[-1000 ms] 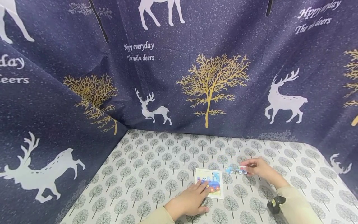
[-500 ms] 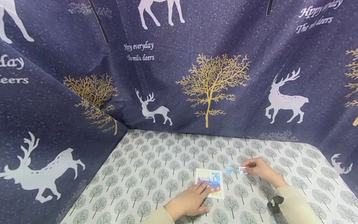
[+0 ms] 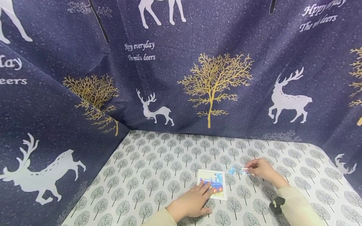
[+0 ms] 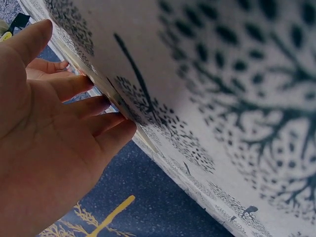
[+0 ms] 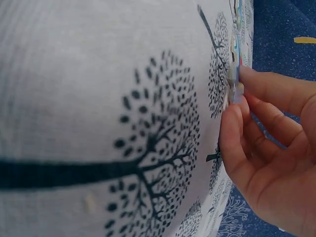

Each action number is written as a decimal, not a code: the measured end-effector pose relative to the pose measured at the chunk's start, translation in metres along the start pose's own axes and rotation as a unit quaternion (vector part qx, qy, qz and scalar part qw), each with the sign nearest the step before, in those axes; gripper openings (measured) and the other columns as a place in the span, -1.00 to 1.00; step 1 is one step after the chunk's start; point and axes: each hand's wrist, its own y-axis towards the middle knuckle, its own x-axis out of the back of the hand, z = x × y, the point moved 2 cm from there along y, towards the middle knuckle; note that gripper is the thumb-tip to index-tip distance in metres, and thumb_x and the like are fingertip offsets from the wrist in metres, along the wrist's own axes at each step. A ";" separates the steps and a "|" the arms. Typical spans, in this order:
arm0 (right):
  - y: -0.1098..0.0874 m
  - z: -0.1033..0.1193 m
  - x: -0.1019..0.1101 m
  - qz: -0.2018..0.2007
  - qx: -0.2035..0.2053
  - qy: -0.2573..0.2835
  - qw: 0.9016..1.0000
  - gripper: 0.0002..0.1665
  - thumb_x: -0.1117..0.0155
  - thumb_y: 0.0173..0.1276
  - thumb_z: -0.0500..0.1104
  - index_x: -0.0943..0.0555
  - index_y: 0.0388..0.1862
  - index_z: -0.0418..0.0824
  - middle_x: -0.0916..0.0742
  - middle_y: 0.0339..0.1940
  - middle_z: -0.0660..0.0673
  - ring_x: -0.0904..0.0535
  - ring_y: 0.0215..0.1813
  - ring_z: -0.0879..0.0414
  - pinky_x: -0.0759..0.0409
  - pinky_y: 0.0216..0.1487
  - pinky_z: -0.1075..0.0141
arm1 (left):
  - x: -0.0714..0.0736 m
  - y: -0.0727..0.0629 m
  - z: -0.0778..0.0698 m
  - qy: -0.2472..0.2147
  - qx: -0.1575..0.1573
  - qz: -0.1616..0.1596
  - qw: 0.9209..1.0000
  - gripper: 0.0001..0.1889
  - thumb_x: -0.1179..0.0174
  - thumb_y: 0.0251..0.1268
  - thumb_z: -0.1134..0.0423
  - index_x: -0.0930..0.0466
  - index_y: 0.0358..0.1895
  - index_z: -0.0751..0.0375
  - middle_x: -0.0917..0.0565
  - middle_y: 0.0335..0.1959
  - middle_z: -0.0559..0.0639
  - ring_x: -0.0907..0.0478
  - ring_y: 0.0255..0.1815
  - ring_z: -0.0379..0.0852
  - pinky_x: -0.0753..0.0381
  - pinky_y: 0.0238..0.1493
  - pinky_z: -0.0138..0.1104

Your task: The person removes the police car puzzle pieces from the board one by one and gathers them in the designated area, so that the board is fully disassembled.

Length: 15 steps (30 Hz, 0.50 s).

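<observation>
A small framed jigsaw puzzle (image 3: 224, 189) with a blue cartoon vehicle lies on the cloth. My left hand (image 3: 195, 201) rests across its lower left part, fingers spread and nearly straight. In the left wrist view, the fingertips (image 4: 127, 129) touch the flat board. To the right of the puzzle, my right hand (image 3: 263, 170) pinches a small jigsaw piece (image 5: 235, 74) between thumb and fingers, close over the cloth. Another light-blue piece (image 3: 232, 171) lies just left of these fingers. The fingers partly hide the held piece.
The table is covered with a white cloth (image 3: 158, 175) printed with grey trees. A dark blue curtain (image 3: 181, 94) with deer and golden trees rises behind and at the left. A black device (image 3: 277, 205) sits on the right wrist.
The held piece shows less red than before, and the right fingers have shifted slightly around it. The left hand stays on the puzzle.
</observation>
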 end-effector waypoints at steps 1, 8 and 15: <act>0.000 0.000 0.000 0.000 0.002 -0.001 1.000 -0.90 -0.32 0.12 -0.38 -0.68 -0.34 -0.38 -0.67 -0.57 -0.07 -0.50 -0.58 0.15 -0.49 -0.59 0.38 | 0.000 0.000 0.000 -0.001 0.000 0.000 1.000 -0.23 0.03 0.34 -0.27 -0.11 0.51 0.04 -0.08 0.53 0.01 -0.03 0.52 0.05 -0.21 0.43 -0.21; -0.001 -0.003 0.001 0.006 0.001 0.009 1.000 -0.88 -0.33 0.15 -0.36 -0.68 -0.31 -0.37 -0.71 -0.49 -0.10 -0.52 -0.55 0.13 -0.53 -0.56 0.37 | 0.002 0.000 -0.001 0.001 -0.004 -0.001 1.000 -0.24 0.02 0.34 -0.26 -0.14 0.50 0.07 -0.10 0.53 0.03 -0.06 0.51 0.07 -0.23 0.42 -0.19; -0.003 -0.002 0.004 0.003 0.017 0.025 1.000 -0.84 -0.32 0.21 -0.32 -0.67 -0.23 -0.37 -0.73 -0.31 -0.21 -0.60 -0.38 0.10 -0.63 -0.46 0.33 | 0.000 0.000 -0.001 -0.004 -0.001 -0.002 1.000 -0.23 0.03 0.33 -0.27 -0.14 0.49 0.06 -0.09 0.53 0.03 -0.04 0.51 0.06 -0.22 0.42 -0.18</act>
